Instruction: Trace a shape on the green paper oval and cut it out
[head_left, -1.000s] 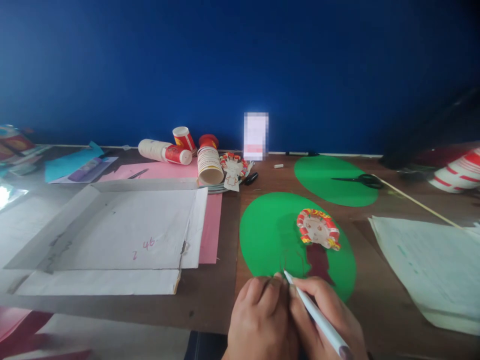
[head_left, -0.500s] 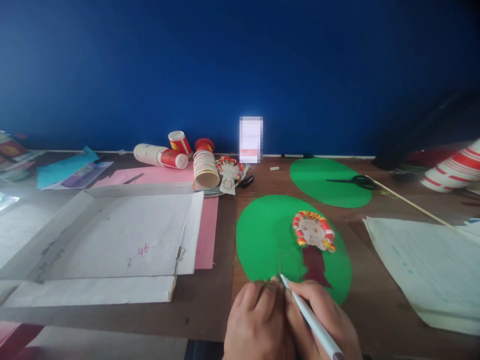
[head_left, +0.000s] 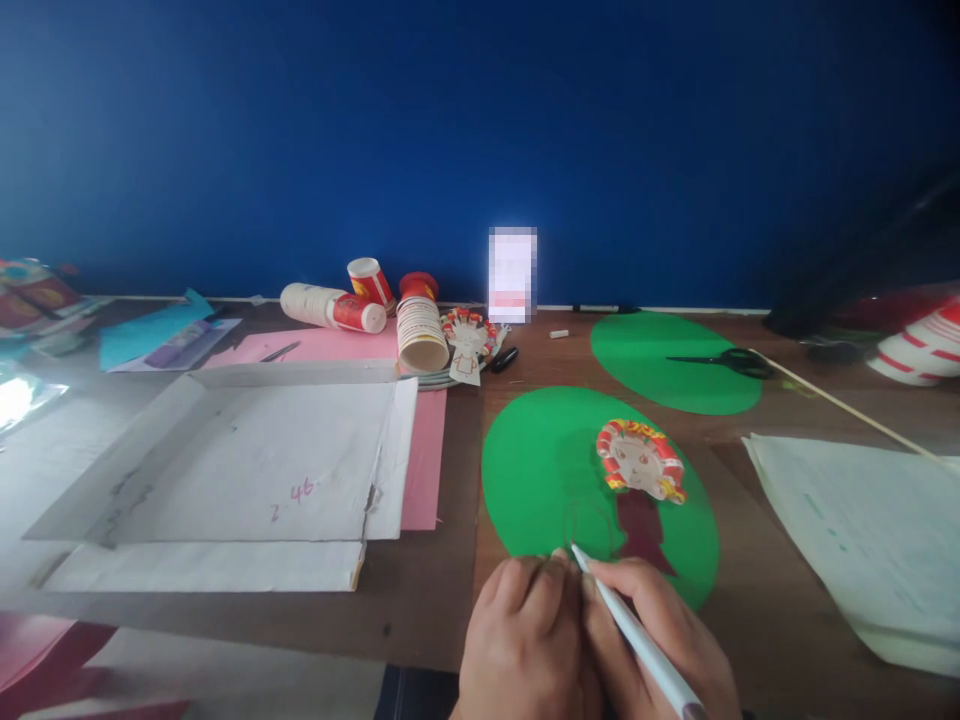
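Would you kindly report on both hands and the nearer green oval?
Right hand gripping white pen, tip at nearer green oval. Left hand alongside. Hands partly hide oval's near edge.

Brown tabletop [head_left: 431, 615]: front green oval [head_left: 536, 465], rear green oval [head_left: 664, 388], pink paper [head_left: 426, 460], pale sheets [head_left: 870, 550].

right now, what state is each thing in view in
White pen: held, tip down
Right hand: closed on white pen
Left hand: fingers curled
Near green disc: flat, drawn on
Far green disc: flat
Scissors: seemingly closed
Cardboard tray: open
Left cup stack: on its side
Screen: lit, blurred
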